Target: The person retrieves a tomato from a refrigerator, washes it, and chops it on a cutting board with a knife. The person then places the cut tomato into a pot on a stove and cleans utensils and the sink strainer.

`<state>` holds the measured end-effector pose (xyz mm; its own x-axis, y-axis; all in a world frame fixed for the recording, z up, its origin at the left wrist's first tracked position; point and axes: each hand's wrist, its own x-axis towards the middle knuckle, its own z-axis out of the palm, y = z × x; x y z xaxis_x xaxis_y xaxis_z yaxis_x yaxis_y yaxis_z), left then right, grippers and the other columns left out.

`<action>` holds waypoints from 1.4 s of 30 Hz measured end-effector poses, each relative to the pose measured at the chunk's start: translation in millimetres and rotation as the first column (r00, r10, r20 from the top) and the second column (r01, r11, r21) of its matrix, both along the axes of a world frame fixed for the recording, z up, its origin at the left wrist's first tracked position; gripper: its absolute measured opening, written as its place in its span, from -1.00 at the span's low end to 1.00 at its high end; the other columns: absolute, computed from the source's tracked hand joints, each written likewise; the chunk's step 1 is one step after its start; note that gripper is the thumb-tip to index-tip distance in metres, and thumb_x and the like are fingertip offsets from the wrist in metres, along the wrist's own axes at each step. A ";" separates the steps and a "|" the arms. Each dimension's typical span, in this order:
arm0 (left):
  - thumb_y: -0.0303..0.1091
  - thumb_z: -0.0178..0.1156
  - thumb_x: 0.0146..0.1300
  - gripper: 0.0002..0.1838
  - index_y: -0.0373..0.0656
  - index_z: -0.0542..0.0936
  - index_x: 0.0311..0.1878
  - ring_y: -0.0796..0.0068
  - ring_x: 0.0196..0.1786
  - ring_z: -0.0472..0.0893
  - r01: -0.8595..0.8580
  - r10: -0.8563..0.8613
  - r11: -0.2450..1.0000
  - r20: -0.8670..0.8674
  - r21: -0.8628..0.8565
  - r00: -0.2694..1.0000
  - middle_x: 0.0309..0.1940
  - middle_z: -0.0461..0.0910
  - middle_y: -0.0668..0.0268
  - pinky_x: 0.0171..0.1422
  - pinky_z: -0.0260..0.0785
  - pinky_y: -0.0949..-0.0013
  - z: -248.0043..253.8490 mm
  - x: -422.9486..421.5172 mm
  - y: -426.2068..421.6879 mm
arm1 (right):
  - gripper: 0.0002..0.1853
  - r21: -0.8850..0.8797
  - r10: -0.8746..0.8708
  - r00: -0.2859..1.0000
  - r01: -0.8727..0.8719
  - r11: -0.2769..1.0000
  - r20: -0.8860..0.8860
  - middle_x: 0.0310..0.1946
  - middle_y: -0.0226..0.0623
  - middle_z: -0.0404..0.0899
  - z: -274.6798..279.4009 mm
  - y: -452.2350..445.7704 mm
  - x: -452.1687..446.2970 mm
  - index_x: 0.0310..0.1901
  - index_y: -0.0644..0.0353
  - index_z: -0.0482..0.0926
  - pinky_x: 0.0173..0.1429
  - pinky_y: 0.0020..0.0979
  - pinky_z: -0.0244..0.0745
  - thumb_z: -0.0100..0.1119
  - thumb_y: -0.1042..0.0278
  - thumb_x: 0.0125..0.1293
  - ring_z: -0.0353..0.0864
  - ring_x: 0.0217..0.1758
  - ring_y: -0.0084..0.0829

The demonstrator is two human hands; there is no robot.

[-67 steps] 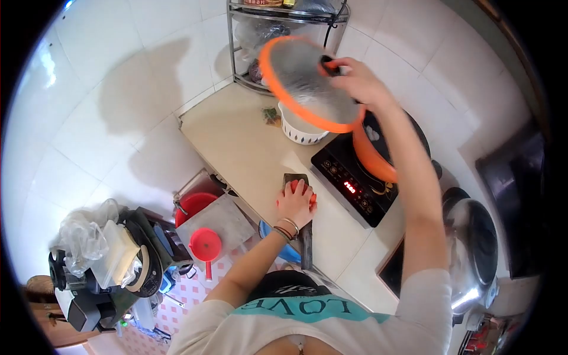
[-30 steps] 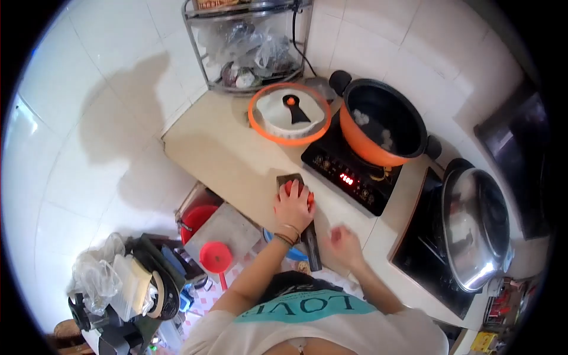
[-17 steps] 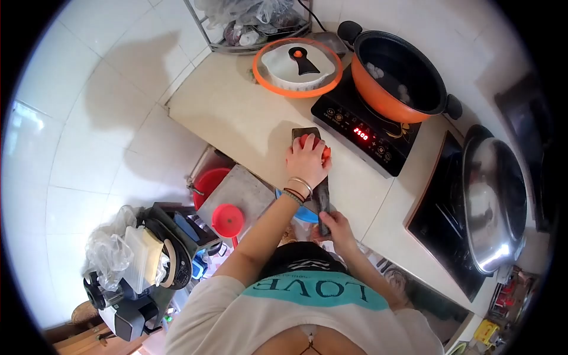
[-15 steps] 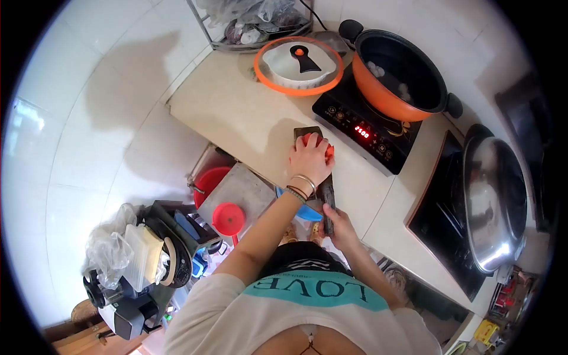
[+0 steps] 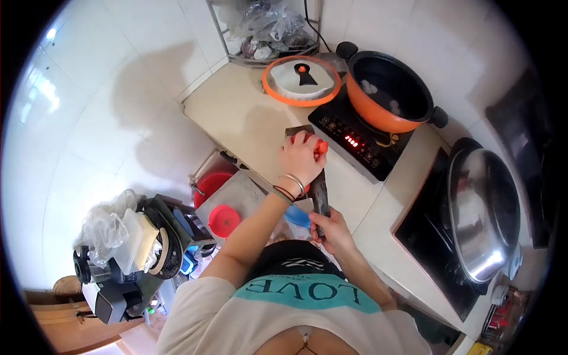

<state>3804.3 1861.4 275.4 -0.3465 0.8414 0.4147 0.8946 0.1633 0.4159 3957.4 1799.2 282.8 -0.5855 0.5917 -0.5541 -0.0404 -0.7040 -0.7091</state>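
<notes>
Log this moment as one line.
left hand: holding red food against dark tool | right hand: gripping its handle | orange pot: uncovered, on cooktop | orange-rimmed lid: off pot

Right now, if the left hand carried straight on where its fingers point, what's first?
Beyond the red food under it, the left hand would likely meet the black cooker's left corner. Height is unclear from one view; it might pass above.
</notes>
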 end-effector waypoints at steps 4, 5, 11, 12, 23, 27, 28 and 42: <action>-0.13 0.14 -0.07 -0.67 -0.01 0.51 -0.20 0.14 -0.13 0.43 0.032 -0.027 0.996 -0.059 0.087 0.998 -0.18 0.42 0.31 -0.16 0.34 0.11 75.7 11.3 22.6 | -0.79 0.076 0.024 0.991 -0.014 0.997 -0.130 -0.68 -0.39 0.37 54.9 25.4 17.6 -0.32 0.21 0.35 -0.73 -0.56 0.13 0.15 0.36 0.07 0.30 -0.76 -0.55; -0.13 0.15 -0.07 -0.66 -0.02 0.51 -0.18 0.13 -0.12 0.44 0.032 -0.024 0.996 -0.099 0.079 0.995 -0.17 0.43 0.28 -0.11 0.35 0.15 99.4 17.0 32.6 | -0.81 0.126 0.012 0.995 0.001 0.992 -0.098 -0.67 -0.40 0.37 73.6 35.1 22.0 -0.36 0.21 0.35 -0.73 -0.56 0.12 0.14 0.36 0.07 0.31 -0.75 -0.56; -0.08 0.07 -0.04 -0.67 0.01 0.55 -0.21 0.08 -0.07 0.45 0.199 -0.199 0.978 0.004 0.055 0.980 -0.17 0.45 0.22 -0.07 0.33 0.10 184.6 54.8 139.8 | -0.86 0.312 -0.171 0.976 0.205 0.928 -0.132 -0.68 -0.40 0.35 150.5 116.2 45.1 -0.42 0.24 0.38 -0.74 -0.60 0.07 0.08 0.36 0.10 0.24 -0.76 -0.61; -0.05 0.05 -0.02 -0.67 -0.01 0.56 -0.24 0.09 -0.10 0.49 0.222 -0.223 0.973 0.011 0.063 0.975 -0.19 0.47 0.20 -0.06 0.35 0.15 185.6 61.0 158.8 | -0.87 0.320 -0.214 0.968 0.246 0.915 -0.131 -0.67 -0.41 0.34 159.0 130.0 49.2 -0.43 0.24 0.39 -0.74 -0.61 0.06 0.07 0.37 0.10 0.24 -0.75 -0.61; -0.24 0.11 0.02 -0.75 -0.23 0.58 -0.34 0.45 -0.43 0.55 0.478 -0.488 0.857 0.601 0.194 0.633 -0.51 0.58 0.25 -0.29 0.35 0.44 82.9 78.4 311.3 | -0.72 0.581 -0.461 0.827 0.212 0.786 0.322 -0.83 -0.30 0.34 136.2 227.8 70.4 -0.75 0.27 0.38 -0.75 -0.48 0.04 0.10 0.39 0.04 0.21 -0.84 -0.52; -0.20 0.10 0.07 -0.70 -0.28 0.58 -0.35 0.34 -0.35 0.56 0.666 -0.534 0.742 0.528 -0.083 0.660 -0.44 0.59 0.16 -0.21 0.35 0.38 99.8 60.8 311.2 | -0.76 0.609 -0.460 0.788 0.140 0.781 0.409 -0.79 -0.40 0.30 126.1 238.8 72.3 -0.69 0.23 0.33 -0.75 -0.52 0.05 0.09 0.42 0.04 0.25 -0.81 -0.56; -0.15 0.09 0.06 -0.68 -0.25 0.59 -0.34 0.21 -0.26 0.55 0.666 -0.594 0.727 0.333 -0.168 0.732 -0.40 0.58 0.11 -0.14 0.34 0.32 98.9 54.2 320.3 | -0.75 0.624 -0.473 0.775 0.132 0.770 0.419 -0.79 -0.40 0.30 124.5 239.8 71.9 -0.70 0.23 0.32 -0.75 -0.52 0.04 0.09 0.42 0.04 0.24 -0.81 -0.56; 0.18 0.00 0.05 -0.36 -0.30 0.43 -0.12 0.19 -0.06 0.51 0.014 -0.138 0.858 -0.204 -0.514 0.969 -0.12 0.49 0.04 0.00 0.35 0.23 87.8 -144.6 203.5 | -0.85 0.687 -0.654 0.747 0.413 0.598 0.119 -0.68 -0.41 0.32 125.5 188.4 65.7 -0.36 0.26 0.35 -0.62 -0.54 0.18 0.07 0.41 0.08 0.28 -0.73 -0.57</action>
